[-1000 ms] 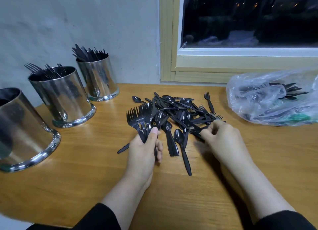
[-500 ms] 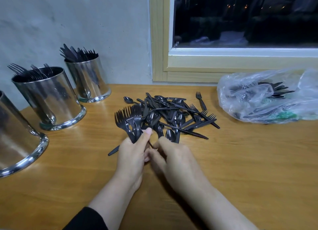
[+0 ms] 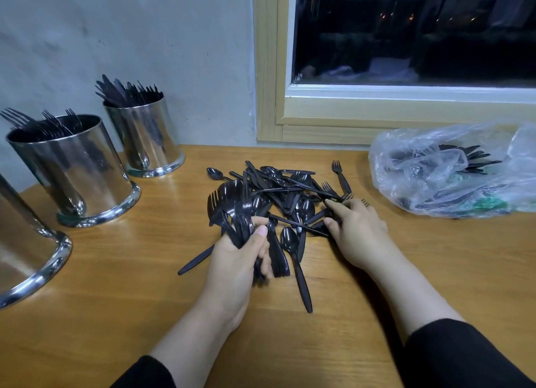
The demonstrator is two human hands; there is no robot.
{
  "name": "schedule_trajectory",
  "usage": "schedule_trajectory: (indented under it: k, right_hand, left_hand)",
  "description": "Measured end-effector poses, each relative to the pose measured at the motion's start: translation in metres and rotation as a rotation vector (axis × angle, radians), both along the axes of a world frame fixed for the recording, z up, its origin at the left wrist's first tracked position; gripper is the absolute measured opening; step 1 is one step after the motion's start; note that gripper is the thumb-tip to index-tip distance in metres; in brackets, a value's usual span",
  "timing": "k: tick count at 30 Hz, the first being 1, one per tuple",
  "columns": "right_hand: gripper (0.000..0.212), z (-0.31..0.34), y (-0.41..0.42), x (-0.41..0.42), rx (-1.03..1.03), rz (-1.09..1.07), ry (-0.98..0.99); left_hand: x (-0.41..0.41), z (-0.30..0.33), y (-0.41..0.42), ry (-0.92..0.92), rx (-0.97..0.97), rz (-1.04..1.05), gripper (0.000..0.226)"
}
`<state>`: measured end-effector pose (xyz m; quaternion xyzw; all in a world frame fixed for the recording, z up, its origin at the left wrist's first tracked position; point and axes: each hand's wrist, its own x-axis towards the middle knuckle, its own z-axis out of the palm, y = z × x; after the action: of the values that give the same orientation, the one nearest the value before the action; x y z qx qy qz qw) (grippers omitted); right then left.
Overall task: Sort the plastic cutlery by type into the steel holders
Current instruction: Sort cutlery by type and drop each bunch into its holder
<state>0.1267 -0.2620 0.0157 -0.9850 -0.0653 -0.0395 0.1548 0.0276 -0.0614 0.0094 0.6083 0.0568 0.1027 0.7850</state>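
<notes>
While two holders (image 3: 72, 167) already carry forks and knives, your left hand (image 3: 235, 260) fingers grip a fork bundle (image 3: 229, 210); your right hand (image 3: 356, 228) fingers pinch into the unsorted pile (image 3: 284, 193) just ahead, leaving much unsorted.

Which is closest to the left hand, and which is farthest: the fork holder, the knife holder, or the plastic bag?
1. Fork holder, left of the left hand.
2. Knife holder, farther back-left by the wall.
3. Plastic bag, far right, beyond the right hand.
</notes>
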Motion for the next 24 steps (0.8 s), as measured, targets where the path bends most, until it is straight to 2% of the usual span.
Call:
schedule_trajectory:
  k: [3,8,12,24]
  right_hand:
    - [0.044,-0.004,0.003,0.002,-0.052,-0.014,0.006]
    - [0.033,-0.005,-0.001,0.005,0.054,-0.051,-0.157]
    - [0.031,-0.007,-0.008,0.005,0.049,-0.066,-0.207]
    - [0.042,-0.006,-0.006,0.004,-0.021,-0.042,-0.068]
  left_hand:
    - [-0.001,-0.001,0.0,0.01,0.006,0.003,0.014]
    - [-0.001,-0.001,0.001,0.014,0.019,-0.016,0.016]
    - [-0.002,-0.001,0.001,0.024,0.019,-0.03,0.017]
    - [-0.003,0.002,-0.001,0.036,0.045,-0.022,0.019]
